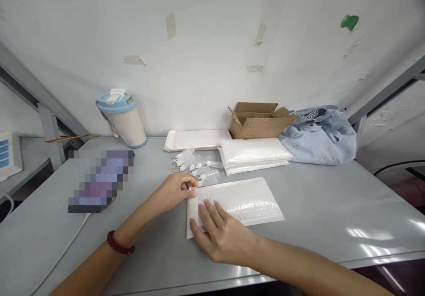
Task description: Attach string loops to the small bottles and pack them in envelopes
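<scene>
A white bubble mailer (pixel 245 201) lies flat on the grey table (pixel 332 207) in front of me. My left hand (pixel 174 190), a red bead bracelet on its wrist, pinches the mailer's upper left corner with closed fingers. My right hand (pixel 221 234) lies flat on the mailer's left end, fingers stretched out and pressing down. Just beyond the mailer lie several small clear bottles (pixel 195 163) with rings or caps.
A stack of white mailers (pixel 254 154) and a flat white pack (pixel 195 140) sit behind the bottles. An open cardboard box (pixel 259 121), a blue cloth bag (pixel 320 136), a lidded cup (pixel 122 119) and a blurred phone (pixel 99 181) with a white cable are also on the table.
</scene>
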`<state>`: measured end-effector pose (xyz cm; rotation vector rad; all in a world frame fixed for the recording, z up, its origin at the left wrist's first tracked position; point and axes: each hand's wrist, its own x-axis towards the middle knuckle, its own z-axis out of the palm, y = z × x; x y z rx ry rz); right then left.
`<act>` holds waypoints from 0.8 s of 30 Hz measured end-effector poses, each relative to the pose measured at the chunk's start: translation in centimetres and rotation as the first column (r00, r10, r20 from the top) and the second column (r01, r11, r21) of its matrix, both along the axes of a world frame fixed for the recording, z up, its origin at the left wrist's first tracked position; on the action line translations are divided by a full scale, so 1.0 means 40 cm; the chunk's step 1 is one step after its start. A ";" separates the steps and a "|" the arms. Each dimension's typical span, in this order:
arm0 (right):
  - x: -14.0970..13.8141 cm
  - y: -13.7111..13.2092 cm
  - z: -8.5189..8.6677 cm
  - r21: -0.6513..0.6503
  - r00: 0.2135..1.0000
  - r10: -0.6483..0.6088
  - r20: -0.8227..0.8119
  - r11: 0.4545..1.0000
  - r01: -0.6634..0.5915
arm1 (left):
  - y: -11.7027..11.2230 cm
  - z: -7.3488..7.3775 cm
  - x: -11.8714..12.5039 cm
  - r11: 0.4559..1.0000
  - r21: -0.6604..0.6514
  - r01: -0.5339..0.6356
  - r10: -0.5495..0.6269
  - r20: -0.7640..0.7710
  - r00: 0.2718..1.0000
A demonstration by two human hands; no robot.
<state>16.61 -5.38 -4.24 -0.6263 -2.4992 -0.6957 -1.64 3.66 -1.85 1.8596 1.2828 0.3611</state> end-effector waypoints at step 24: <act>0.054 0.030 0.069 -0.027 0.985 -0.041 -0.169 0.999 0.037 | -0.035 0.032 0.009 0.924 0.291 0.248 -0.205 -0.172 0.964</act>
